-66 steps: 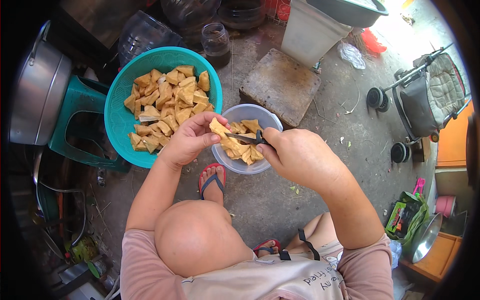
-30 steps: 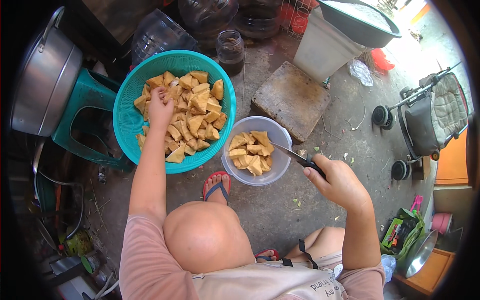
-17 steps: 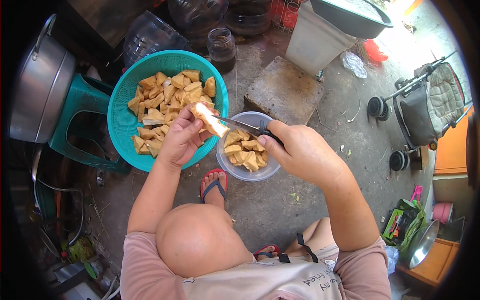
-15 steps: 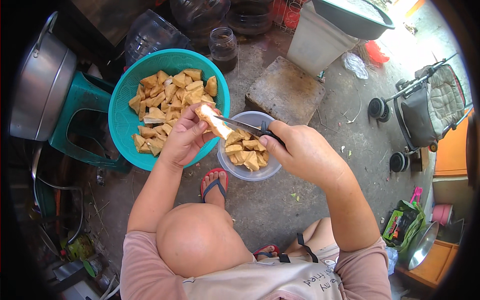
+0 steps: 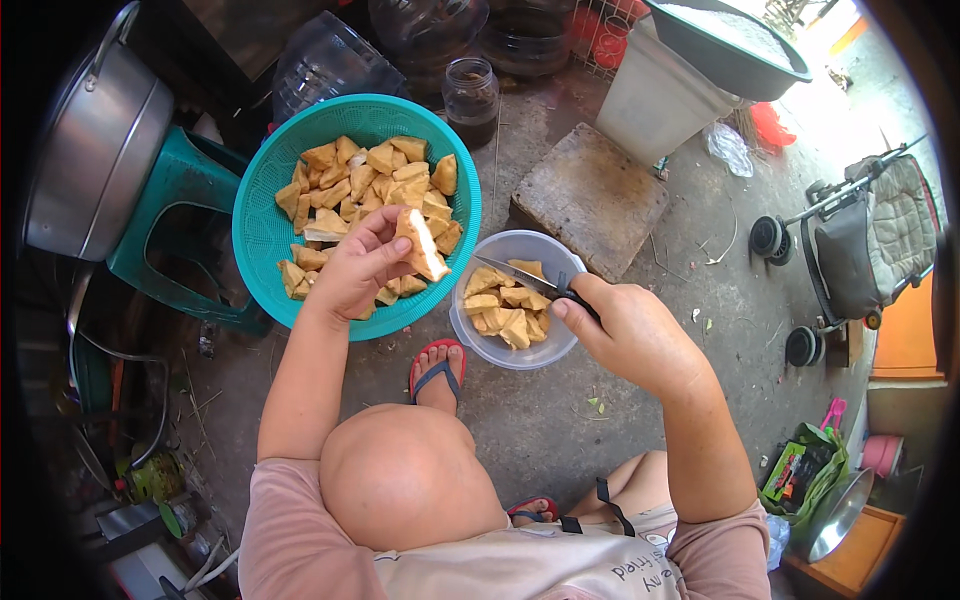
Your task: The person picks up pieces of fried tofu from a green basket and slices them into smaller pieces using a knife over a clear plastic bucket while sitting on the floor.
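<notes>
My left hand [image 5: 365, 262] pinches a piece of fried tofu [image 5: 424, 245], golden outside, with a long white cut face turned up to the right. It is held over the near right rim of a teal plastic basket [image 5: 262, 285] heaped with fried tofu triangles [image 5: 340, 180]. My right hand [image 5: 637, 335] is wrapped round the black handle of a knife [image 5: 522, 275]. The blade points left above a clear plastic bowl [image 5: 545, 355], its tip a little apart from the held piece. Several tofu pieces [image 5: 505, 310] lie in that bowl.
A wooden block [image 5: 590, 195] stands beyond the bowl, with a jar of dark liquid [image 5: 470, 105] behind the basket. At the left, a metal pot [image 5: 105, 150] rests on a teal stool [image 5: 165, 230]. A stroller [image 5: 865, 240] stands at the right, and a pale bin [image 5: 660, 85] holds up a grey basin [image 5: 735, 40].
The knife blade has come away from the tofu, and my right hand has moved slightly right and down. My left hand has turned the piece more upright. The whole view has shifted a little.
</notes>
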The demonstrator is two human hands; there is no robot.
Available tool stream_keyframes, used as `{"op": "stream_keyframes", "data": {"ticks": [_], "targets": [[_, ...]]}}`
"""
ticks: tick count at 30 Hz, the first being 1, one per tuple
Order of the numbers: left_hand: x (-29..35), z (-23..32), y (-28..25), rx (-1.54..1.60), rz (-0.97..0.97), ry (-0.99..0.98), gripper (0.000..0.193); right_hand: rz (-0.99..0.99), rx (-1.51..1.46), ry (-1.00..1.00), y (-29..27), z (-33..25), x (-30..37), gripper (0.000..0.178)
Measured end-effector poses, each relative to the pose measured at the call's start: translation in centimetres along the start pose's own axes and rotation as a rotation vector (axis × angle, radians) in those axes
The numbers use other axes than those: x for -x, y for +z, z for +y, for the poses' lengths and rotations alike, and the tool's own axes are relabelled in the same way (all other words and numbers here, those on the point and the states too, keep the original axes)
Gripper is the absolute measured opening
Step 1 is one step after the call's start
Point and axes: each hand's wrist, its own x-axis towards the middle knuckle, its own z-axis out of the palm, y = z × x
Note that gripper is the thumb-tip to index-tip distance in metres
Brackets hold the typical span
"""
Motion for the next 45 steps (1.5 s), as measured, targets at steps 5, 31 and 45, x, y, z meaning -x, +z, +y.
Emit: {"op": "stream_keyframes", "data": {"ticks": [5,31,45], "targets": [[-0.3,-1.2,1.8,0.079,-0.134,0.009,0.042,0.057,0.023,-0.049,0.1,-0.7,-0.5,0.032],[-2.3,-1.5,3.8,-0.205,-0.287,-0.093,0.039,-0.043,0.180,0.076,-1.6,0.7,1.7,0.030],[-15.9,-2.1,-10.1,-1.895,0.657,0.285,0.037,-0.061,0.023,0.297,-1.1,5.3,3.9,0.031]]}}
